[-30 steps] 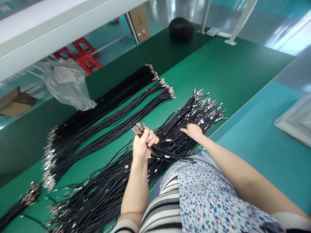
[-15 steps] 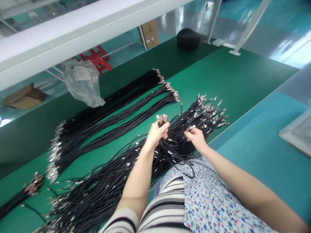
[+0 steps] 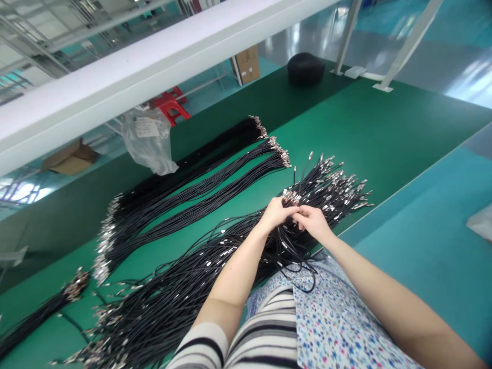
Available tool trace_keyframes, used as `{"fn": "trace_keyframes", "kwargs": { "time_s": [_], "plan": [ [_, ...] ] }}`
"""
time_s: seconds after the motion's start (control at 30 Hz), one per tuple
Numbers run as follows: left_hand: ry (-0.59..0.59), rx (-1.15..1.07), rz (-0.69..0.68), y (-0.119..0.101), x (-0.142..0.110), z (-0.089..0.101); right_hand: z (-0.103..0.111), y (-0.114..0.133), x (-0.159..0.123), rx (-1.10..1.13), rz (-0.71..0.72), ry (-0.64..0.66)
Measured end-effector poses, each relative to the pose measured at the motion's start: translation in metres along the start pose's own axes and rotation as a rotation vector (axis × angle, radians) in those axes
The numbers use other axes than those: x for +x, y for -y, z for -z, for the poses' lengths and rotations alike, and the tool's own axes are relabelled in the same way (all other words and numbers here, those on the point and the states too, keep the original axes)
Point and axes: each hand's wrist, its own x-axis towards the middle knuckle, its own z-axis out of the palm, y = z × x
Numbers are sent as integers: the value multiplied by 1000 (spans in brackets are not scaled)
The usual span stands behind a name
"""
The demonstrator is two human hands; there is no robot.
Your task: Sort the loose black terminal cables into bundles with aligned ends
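My left hand (image 3: pixel 280 212) is closed around a bunch of black cords, and the bunch's metal end fittings (image 3: pixel 291 197) stick up above the thumb. My right hand (image 3: pixel 312 221) touches the left one at the fingertips; its fingers are pinched together at the bunch, and what lies between them is hidden. Loops of cord hang below both hands. Under them a large loose pile of black cords (image 3: pixel 180 287) with shiny metal ends stretches across the green table (image 3: pixel 384 133) along its near edge.
Straightened rows of black cords (image 3: pixel 207 197) lie farther back, their metal ends lined up. Another bundle (image 3: pixel 42 312) is at the lower left. A clear plastic bag (image 3: pixel 149 141) hangs by the white shelf beam (image 3: pixel 154 66). A black round object (image 3: pixel 306 69) sits at the far end.
My right hand, earlier apart and pinching near the pile, now meets my left hand at the bunch. My left hand has lowered toward the pile and moved right in view; the view has shifted slightly.
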Motion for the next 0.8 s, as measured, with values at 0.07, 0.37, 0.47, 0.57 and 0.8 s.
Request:
{"fn": "trace_keyframes", "kwargs": {
  "time_s": [0.07,0.37,0.47,0.57,0.8],
  "plan": [
    [-88,-105,31,5,2,4,6,-1,4,-126,58,139],
    [-257,-555,85,17,1,36,8,-32,2,-780,287,479],
    [-270,-559,61,18,-1,37,6,-29,2,-964,266,484],
    [-305,-538,37,19,-4,33,7,-26,3,-1033,204,473],
    [-271,-464,-48,7,-29,23,11,-26,1,-862,127,429]
  ]
}}
